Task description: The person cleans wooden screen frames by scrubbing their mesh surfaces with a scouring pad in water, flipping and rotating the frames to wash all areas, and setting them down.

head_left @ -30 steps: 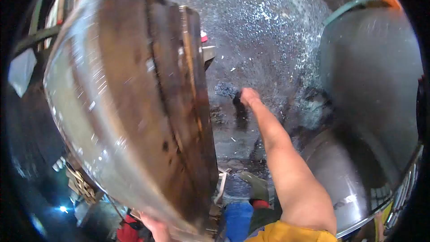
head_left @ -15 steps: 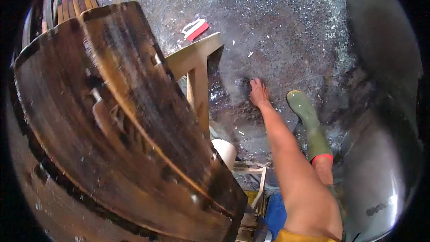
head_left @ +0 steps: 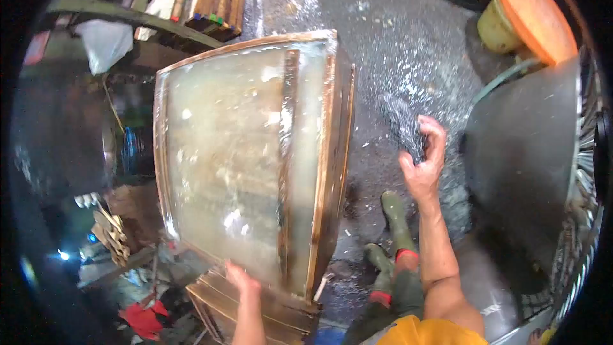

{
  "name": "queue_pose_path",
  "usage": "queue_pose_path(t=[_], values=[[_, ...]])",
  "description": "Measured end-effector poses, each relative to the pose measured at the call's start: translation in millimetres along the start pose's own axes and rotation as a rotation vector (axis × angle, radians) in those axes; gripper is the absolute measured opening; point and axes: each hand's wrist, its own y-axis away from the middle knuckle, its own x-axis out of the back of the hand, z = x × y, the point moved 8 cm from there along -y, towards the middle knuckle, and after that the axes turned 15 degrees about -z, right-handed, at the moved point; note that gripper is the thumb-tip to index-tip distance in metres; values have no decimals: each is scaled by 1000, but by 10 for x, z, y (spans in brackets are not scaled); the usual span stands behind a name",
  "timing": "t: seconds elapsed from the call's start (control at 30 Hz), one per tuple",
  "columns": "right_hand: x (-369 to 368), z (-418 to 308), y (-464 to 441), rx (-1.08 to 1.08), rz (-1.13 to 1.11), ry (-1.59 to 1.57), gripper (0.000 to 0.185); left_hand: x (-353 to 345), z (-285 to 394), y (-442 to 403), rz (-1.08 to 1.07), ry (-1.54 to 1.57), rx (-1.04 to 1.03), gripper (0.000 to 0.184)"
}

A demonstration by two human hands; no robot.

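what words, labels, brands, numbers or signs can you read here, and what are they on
None: no text can be read.
Pale marks on the dark shiny surface at lower right: too blurred to tell whether they are writing.
Wooden-framed panel, and dark wiry bundle in the right hand: no lettering to be made out.
Orange basin: no lettering to be made out.

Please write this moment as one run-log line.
left hand: at near edge of wood-framed panel | right hand: holds blurred silvery pad, likely scourer | green boots: on wet floor
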Motion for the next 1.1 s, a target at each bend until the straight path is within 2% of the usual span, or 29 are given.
queue_pose_path(t=[0.07, 0.13, 0.17, 0.2, 0.27, 0.4, 0.5, 0.53, 0.6, 0.7, 0.83, 0.87, 0.9, 1.0, 1.03, 1.1], values=[[-85, -1116, -391, 209, -140, 328, 60, -195, 111, 181, 33, 10, -6, 55], [-436, -1638, -696, 308, -290, 492, 66, -150, 139, 132, 74, -14, -67, 57], [-649, -1751, -809, 284, -369, 682, 63, -172, 147, 165, 96, -61, -52, 58], [-873, -1788, -888, 257, -440, 876, 61, -182, 154, 190, 115, -109, -36, 59], [-1380, -1453, -966, 139, -706, 1005, 57, -179, 96, 130, 143, -104, -71, 60], [-1768, -1338, -1048, 61, -803, 1140, 44, -126, -70, -104, 171, -116, -84, 64], [-1899, -1382, -881, 11, -873, 1281, 41, -256, 312, 388, 79, -252, 65, 63], [-1889, -1407, -796, -10, -891, 1330, 41, -220, 284, 355, 150, -250, 34, 61], [-1918, -1548, -516, 10, -899, 1337, 40, -180, 194, 256, 285, -230, -27, 59], [-1951, -1465, -200, -24, -911, 1304, 41, -210, 194, 242, 197, -235, 23, 58], [-1991, -1716, 372, -51, -981, 1232, 41, -188, 256, 354, 233, -231, 17, 57], [-1966, -1821, 536, 128, -842, 1187, 25, -184, 250, 332, 227, -239, 22, 57], [-2002, -1787, 654, 89, -926, 1182, 24, -194, 245, 299, 221, -245, 27, 57], [-2042, -1778, 1133, 128, -974, 1076, 28, -184, 211, 256, 245, -262, 33, 57], [-2044, -1924, 1318, 59, -1011, 1066, 28, -177, 232, 304, 247, -261, 30, 56], [-2072, -1986, 1715, 63, -1058, 1075, 30, -190, 324, 396, 251, -255, 22, 55]])
